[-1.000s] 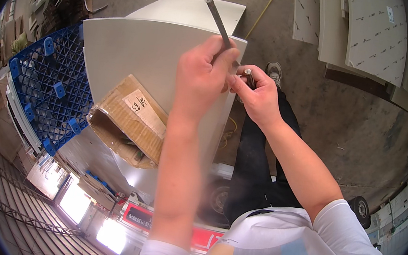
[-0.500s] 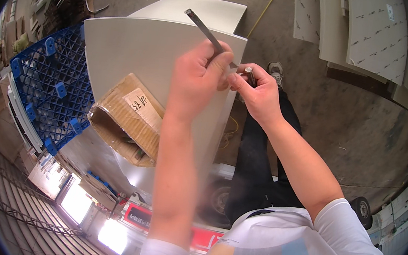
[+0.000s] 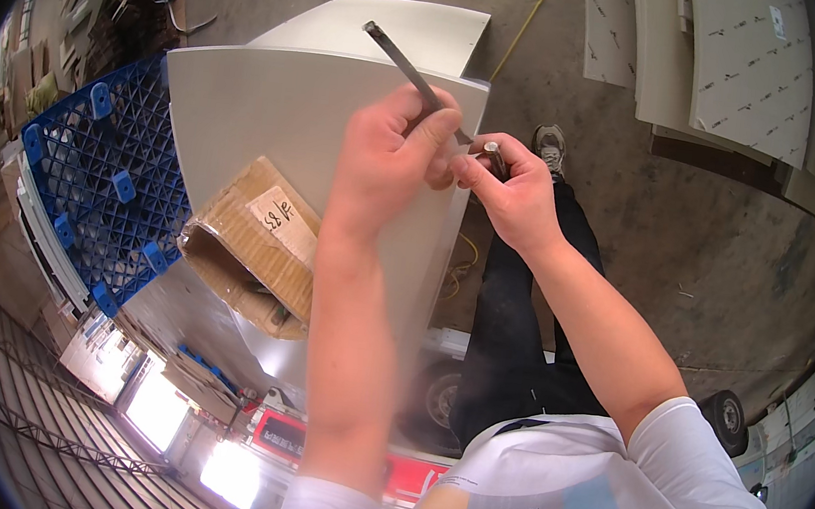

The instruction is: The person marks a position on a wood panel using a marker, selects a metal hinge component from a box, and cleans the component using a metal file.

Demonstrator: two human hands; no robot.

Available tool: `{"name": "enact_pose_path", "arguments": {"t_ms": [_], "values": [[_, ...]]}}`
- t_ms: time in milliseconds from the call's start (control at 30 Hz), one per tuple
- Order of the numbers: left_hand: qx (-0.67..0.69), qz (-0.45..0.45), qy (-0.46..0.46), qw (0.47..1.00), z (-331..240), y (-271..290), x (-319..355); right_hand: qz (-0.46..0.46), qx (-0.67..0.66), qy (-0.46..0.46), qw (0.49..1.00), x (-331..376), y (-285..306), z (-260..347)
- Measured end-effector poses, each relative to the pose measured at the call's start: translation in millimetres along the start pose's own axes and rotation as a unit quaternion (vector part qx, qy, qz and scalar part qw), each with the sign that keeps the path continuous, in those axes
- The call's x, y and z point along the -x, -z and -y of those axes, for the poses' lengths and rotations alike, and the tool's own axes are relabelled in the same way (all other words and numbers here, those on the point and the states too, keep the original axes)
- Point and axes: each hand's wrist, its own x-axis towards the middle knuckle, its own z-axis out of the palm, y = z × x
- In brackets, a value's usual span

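Observation:
My left hand grips a long dark metal hex key, whose free arm points up and to the left over a white panel. My right hand pinches a small metal fitting at the panel's right edge, touching the tip of the key. Both hands meet at that edge. Fingers hide the joint between key and fitting.
An open cardboard box lies on the white panel. A blue plastic pallet sits to the left. White boards lean at the upper right on the concrete floor. A yellow cable runs across the floor. My leg and shoe stand beside the panel.
The long arm of the hex key has swung leftward, counter-clockwise, in my left hand. My right hand has stayed on the fitting.

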Motion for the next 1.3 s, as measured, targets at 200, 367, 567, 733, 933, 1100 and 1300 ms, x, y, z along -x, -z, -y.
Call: {"name": "enact_pose_path", "arguments": {"t_ms": [200, 367, 567, 733, 933, 1100, 1300], "values": [[-0.032, -0.012, -0.005, 0.999, -11, -13, -1, -0.001, -0.010, 0.003, 1.000, -1, 1, -1], [-0.082, -0.040, -0.050, 0.995, 1, -14, 1, -0.001, -0.006, 0.003, 1.000, 0, 0, 1], [-0.056, -0.052, -0.065, 0.995, 5, -17, 6, -0.005, -0.001, -0.006, 1.000, -1, 1, 6], [0.043, -0.061, -0.057, 0.996, 14, -12, 8, 0.001, 0.009, -0.009, 1.000, -2, 3, 3], [-0.022, -0.020, -0.061, 0.998, 8, -6, 8, -0.007, -0.025, -0.005, 1.000, -2, 0, 1], [-0.063, -0.020, -0.064, 0.996, -2, -14, 7, -0.004, -0.020, -0.004, 1.000, -2, 1, 2], [-0.065, -0.041, -0.055, 0.996, -1, -18, 4, -0.005, -0.011, -0.007, 1.000, -1, 2, 2]]}}
